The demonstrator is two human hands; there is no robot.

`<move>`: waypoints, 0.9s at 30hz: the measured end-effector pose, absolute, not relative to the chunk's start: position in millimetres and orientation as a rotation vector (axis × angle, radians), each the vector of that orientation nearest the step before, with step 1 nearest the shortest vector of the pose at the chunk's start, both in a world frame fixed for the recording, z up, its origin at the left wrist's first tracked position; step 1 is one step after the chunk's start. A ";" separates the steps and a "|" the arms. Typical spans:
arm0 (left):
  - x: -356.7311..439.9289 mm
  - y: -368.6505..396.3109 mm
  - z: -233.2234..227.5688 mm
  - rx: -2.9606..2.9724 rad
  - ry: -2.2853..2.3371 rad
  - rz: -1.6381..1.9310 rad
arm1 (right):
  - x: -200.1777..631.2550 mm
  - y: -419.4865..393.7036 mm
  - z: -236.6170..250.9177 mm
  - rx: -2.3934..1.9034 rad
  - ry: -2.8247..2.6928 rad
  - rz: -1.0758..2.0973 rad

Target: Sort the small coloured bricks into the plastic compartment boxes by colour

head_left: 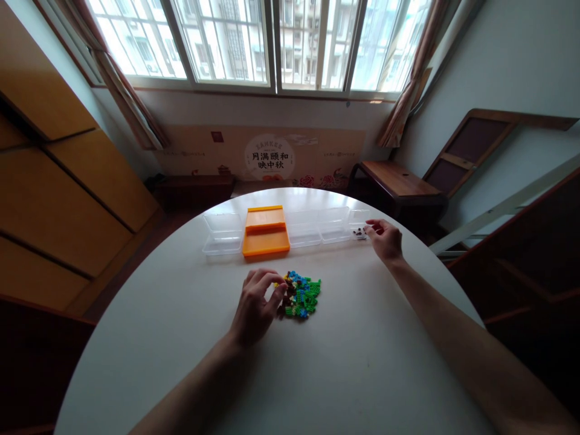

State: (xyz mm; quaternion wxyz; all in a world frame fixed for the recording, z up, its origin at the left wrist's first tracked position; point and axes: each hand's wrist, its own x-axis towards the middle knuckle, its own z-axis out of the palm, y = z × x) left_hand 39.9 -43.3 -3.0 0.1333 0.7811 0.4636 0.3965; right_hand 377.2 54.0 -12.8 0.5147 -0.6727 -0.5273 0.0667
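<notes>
A small heap of toy building bricks (pixel 309 295) in green, blue, brown and yellow lies on the white round table. At its left edge is my left hand (pixel 258 302), thumb and forefinger curled close together by the brown bricks. Whatever sits between those fingertips is too small to make out. My right hand (pixel 385 237) reaches over the rightmost clear plastic box, where several small dark pieces (pixel 359 232) lie. Its fingertips are pinched at the right side of this box, and any piece in them is hidden.
An orange tray (pixel 266 243) with a raised back stands behind the heap. Clear plastic boxes flank it, one on the left (pixel 222 245) and others on the right (pixel 304 235). The table (pixel 181 314) has a curved far edge; a wooden chair (pixel 401 181) stands beyond it.
</notes>
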 end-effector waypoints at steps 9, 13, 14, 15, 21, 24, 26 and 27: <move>40.7 -43.5 -7.3 2.417 1.465 0.930 | 347.0 19.8 -11.9 -1.480 -1.457 0.382; 40.8 -43.9 -7.8 2.506 1.473 0.822 | 333.4 10.5 -8.9 -1.420 -1.589 0.363; 40.9 -44.2 -7.7 2.520 1.474 0.810 | 332.5 9.9 -9.1 -1.415 -1.622 0.323; 40.9 -44.4 -7.8 2.529 1.478 0.805 | 333.0 10.2 -10.0 -1.423 -1.651 0.272; 39.9 -44.7 -8.9 2.532 1.490 0.808 | 352.4 19.5 -24.4 -1.583 -1.729 -0.023; 39.0 -44.4 -9.3 2.522 1.507 0.809 | 355.5 21.0 -29.1 -1.592 -1.721 -0.007; 38.4 -44.3 -9.8 2.518 1.509 0.813 | 351.9 19.5 -29.7 -1.560 -1.731 0.028; 38.2 -44.4 -10.1 2.516 1.507 0.815 | 349.0 18.1 -29.3 -1.536 -1.742 0.037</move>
